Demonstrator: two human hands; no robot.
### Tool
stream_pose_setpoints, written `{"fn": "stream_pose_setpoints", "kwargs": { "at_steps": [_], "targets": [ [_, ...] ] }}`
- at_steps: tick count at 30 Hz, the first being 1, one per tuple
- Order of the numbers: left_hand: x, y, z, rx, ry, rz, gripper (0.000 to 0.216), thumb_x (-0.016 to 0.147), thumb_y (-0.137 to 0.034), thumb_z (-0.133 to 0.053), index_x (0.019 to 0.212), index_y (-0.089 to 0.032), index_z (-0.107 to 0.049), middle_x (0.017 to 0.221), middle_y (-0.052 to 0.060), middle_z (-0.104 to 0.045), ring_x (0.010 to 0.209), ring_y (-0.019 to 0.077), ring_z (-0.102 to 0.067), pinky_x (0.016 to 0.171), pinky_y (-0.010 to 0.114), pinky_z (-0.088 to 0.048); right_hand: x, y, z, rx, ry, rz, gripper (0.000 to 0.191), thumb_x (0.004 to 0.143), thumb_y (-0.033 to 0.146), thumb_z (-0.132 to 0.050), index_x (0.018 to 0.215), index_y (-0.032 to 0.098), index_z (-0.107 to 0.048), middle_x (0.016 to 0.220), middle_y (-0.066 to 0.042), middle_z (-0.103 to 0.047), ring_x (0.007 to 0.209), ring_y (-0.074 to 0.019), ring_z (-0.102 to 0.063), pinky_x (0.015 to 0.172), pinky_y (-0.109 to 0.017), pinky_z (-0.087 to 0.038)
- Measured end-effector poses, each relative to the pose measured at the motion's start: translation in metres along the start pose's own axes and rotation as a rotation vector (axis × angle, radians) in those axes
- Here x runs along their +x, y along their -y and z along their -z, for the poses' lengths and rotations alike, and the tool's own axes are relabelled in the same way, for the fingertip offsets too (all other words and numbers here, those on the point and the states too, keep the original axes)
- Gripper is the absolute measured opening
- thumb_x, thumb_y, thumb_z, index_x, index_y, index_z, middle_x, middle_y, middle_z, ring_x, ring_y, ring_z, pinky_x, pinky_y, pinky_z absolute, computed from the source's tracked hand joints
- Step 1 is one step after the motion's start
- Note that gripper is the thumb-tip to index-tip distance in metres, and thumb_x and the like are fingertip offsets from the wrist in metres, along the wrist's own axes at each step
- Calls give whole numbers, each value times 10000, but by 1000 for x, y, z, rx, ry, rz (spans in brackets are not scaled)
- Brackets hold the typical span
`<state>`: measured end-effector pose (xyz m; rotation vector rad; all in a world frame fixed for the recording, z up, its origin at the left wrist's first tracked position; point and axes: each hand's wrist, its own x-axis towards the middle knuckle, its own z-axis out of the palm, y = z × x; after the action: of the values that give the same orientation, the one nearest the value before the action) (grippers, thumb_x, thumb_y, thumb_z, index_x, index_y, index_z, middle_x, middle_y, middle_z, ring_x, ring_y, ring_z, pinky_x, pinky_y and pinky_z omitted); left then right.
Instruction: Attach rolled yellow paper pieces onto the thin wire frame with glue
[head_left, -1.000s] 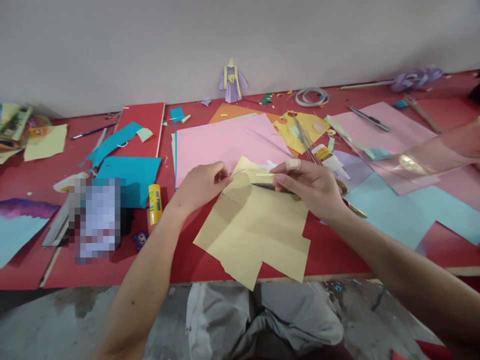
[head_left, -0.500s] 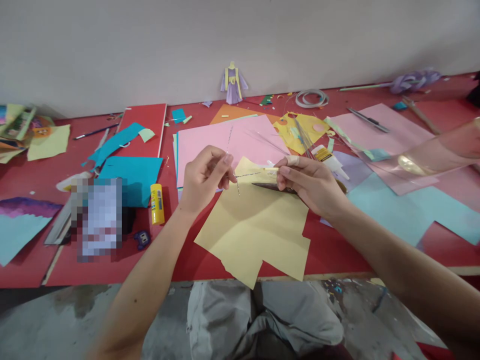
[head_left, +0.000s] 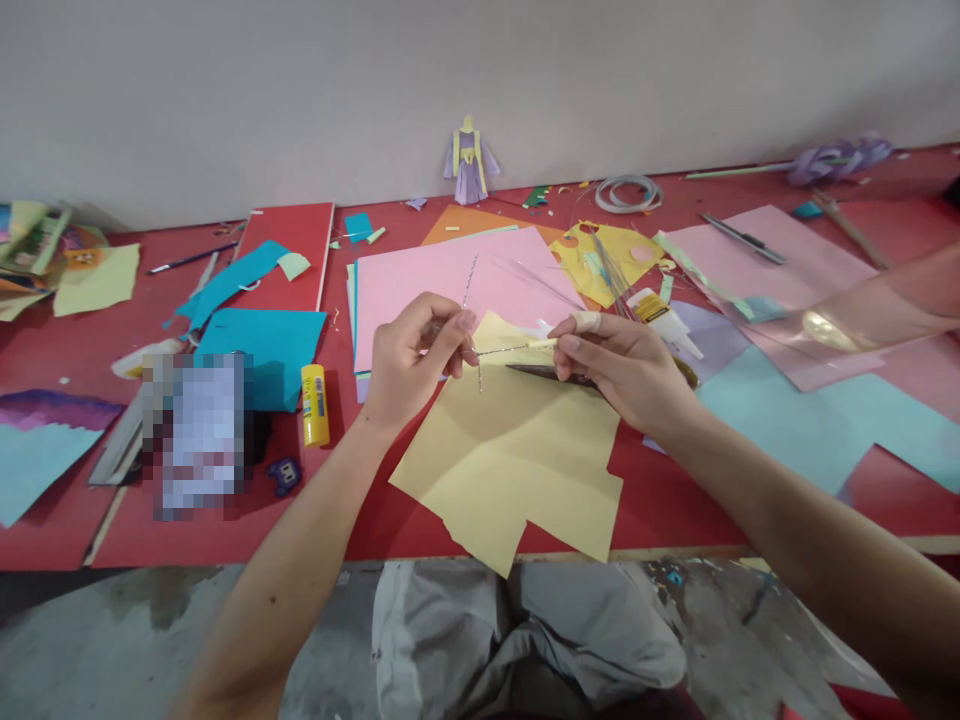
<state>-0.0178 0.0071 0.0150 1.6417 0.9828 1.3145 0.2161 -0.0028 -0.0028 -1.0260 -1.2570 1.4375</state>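
A plain grey-white wall backs a long red desk [head_left: 660, 500] strewn with coloured paper scraps. Near the front edge lies a matte pale yellow sheet [head_left: 510, 470] with a ragged, stepped outline, and behind it a smooth pink sheet [head_left: 420, 280] rests on a small stack. Above the yellow sheet the left hand [head_left: 416, 355] has its thumb and fingers pinched together on a thin silvery wire [head_left: 502, 350], twisted in texture. One stretch of it runs across to the right hand [head_left: 622, 365] and another stands roughly upright beside the left fingertips. The right hand, with a bandage [head_left: 587, 322] round its forefinger, is closed on a pale yellow strip [head_left: 541, 343] at the wire's end, and a dark pointed blade [head_left: 532, 371] pokes out beneath it. A yellow glue stick [head_left: 315, 405] lies left of the sheet and a white glue bottle [head_left: 664, 320] lies behind the right hand, both labels too small to read. A folded paper doll [head_left: 469, 160] in lilac and yellow stands against the wall, and another person's forearm [head_left: 885, 300] rests at the far right.
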Motion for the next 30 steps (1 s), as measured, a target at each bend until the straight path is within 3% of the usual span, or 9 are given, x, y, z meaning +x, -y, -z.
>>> {"fn": "stream_pose_setpoints", "kwargs": {
  "at_steps": [16, 30],
  "targets": [
    [0, 0, 0, 42, 37, 9, 246, 926, -412, -604, 814, -198, -560, 608, -27, -650, 464, 65, -572, 460, 187, -466, -1, 1, 0, -86, -5, 44, 126, 848, 328, -709, 910, 220, -700, 697, 18, -627, 631, -120, -589, 605, -268, -473],
    [-1, 1, -2, 155, 49, -40, 231, 936, -387, -592, 815, -192, -565, 582, -38, -640, 471, 57, -573, 474, 165, -458, -4, 7, -9, -274, -66, 108, 140, 835, 349, -715, 902, 225, -721, 699, 8, -658, 621, -116, -608, 629, -276, -539]
  ]
}}
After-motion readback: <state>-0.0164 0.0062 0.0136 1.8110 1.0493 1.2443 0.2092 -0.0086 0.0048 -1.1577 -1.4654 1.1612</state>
